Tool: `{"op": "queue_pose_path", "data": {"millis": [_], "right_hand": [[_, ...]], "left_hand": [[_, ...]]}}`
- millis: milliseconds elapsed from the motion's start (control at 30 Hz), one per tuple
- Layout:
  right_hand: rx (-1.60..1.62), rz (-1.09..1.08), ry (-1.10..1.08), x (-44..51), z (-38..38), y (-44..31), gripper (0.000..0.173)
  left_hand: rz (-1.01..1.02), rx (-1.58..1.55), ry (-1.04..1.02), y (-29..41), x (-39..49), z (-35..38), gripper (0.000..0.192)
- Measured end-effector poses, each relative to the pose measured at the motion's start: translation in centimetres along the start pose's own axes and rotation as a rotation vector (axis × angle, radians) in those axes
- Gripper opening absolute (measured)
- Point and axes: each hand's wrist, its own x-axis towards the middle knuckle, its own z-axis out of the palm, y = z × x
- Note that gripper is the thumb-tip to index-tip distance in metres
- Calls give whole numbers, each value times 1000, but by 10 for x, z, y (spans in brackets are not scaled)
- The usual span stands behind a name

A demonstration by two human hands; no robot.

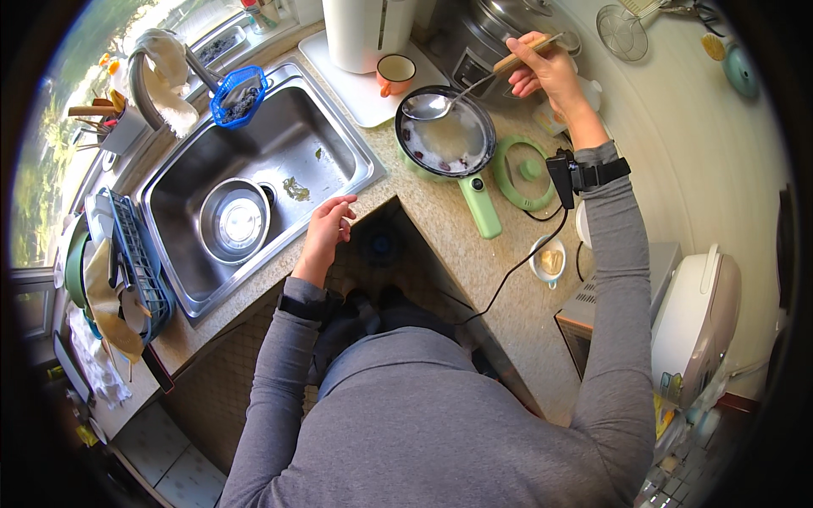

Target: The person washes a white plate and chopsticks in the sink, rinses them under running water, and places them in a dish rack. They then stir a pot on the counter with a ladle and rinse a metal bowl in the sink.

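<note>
My right hand grips the wooden handle of a metal ladle, whose bowl hangs over the far left rim of a green electric pot. Foamy, cloudy liquid with dark reddish pieces fills the pot, and its handle points towards me. A green-rimmed glass lid lies on the counter right of the pot. My left hand is held beside the front edge of the sink, fingers loosely curled, with nothing in it. A steel bowl sits in the sink.
An orange mug stands on a white tray behind the pot. A small cup with pale contents is near a black cable. A blue strainer basket hangs by the faucet; a loaded dish rack stands left of the sink.
</note>
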Motion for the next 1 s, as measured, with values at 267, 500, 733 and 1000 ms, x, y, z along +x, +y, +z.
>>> {"op": "queue_pose_path", "data": {"millis": [267, 500, 733, 1000], "right_hand": [[0, 26, -38, 27, 0, 1, 40], [30, 31, 44, 42, -16, 10, 48], [22, 100, 122, 51, -30, 21, 51], [36, 117, 218, 49, -43, 28, 54]], "left_hand": [[8, -29, 49, -2, 0, -6, 24], [22, -52, 63, -1, 1, -5, 24], [16, -55, 80, -1, 3, -3, 24], [15, -30, 68, -1, 9, 2, 25]]}}
